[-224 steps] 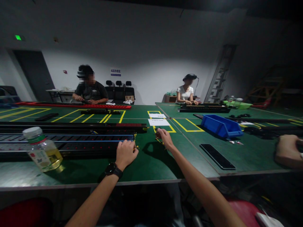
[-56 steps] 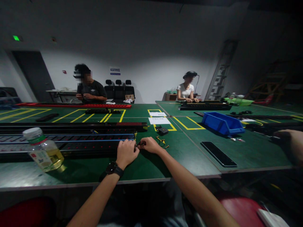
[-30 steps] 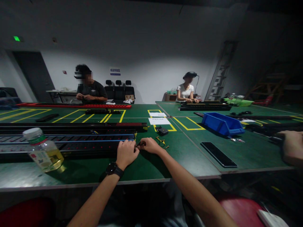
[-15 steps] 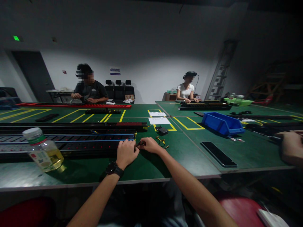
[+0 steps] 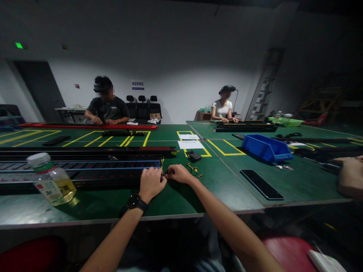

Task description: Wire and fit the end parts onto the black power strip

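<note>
The left hand (image 5: pixel 153 183) and right hand (image 5: pixel 179 174) pinched a small, mostly hidden part (image 5: pixel 164 176) beside the strip (image 5: pixel 110 175); yellow wires (image 5: pixel 193 168) lay near.

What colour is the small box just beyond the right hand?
Black: the small box, seen in the head view, the only one.

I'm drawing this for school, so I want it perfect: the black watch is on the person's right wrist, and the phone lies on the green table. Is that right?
Not quite: the head view shows the black watch on the left wrist. The phone does lie on the green table.
</note>
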Tool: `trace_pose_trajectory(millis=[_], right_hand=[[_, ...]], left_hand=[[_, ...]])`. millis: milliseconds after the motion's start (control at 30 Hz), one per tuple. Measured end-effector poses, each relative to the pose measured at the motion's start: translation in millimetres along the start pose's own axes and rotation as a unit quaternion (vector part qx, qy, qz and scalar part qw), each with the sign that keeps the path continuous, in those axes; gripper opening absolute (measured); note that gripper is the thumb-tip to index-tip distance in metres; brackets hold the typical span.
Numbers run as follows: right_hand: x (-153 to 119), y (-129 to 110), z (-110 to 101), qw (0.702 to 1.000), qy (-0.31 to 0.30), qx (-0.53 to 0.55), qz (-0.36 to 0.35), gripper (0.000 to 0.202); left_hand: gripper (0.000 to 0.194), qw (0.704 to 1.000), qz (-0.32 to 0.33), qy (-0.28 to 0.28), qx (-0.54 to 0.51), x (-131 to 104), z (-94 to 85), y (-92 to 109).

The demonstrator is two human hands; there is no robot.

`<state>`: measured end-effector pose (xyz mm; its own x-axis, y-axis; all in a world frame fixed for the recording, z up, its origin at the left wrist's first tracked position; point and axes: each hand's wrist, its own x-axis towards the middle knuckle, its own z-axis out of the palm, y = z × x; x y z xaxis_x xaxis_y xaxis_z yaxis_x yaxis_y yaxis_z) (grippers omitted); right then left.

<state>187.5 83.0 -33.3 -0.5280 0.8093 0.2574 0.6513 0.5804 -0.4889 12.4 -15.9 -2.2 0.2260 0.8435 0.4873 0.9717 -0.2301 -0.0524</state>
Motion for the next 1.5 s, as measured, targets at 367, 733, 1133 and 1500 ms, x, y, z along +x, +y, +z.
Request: trace_pose_trajectory(millis=[367,733,1133,1500], right_hand=[[0.0,-0.6,-0.9,1.000,-0.001,-0.002,0.002,0.019],[-0.3,-1.1,-1.7,1.000,-0.001,0.006,0.003,0.019],[0.3,-0.4,0.0,1.000,0.000,0.002,0.002,0.018],[-0.9,-1.6,-1.5,1.000,0.001,0.000,-0.002,0.018]], left_hand=[[0.015,1.000,0.000,0.008,-0.001,-0.4,0.9,-0.3],[0.014,1.000,-0.001,0.005,-0.006,-0.3,0.5,0.1],[0.014,1.000,-0.005,0.001,0.005,-0.4,1.4,0.6],[0.015,1.000,-0.001,0.006,0.001,-0.7,2.2,0.0]])
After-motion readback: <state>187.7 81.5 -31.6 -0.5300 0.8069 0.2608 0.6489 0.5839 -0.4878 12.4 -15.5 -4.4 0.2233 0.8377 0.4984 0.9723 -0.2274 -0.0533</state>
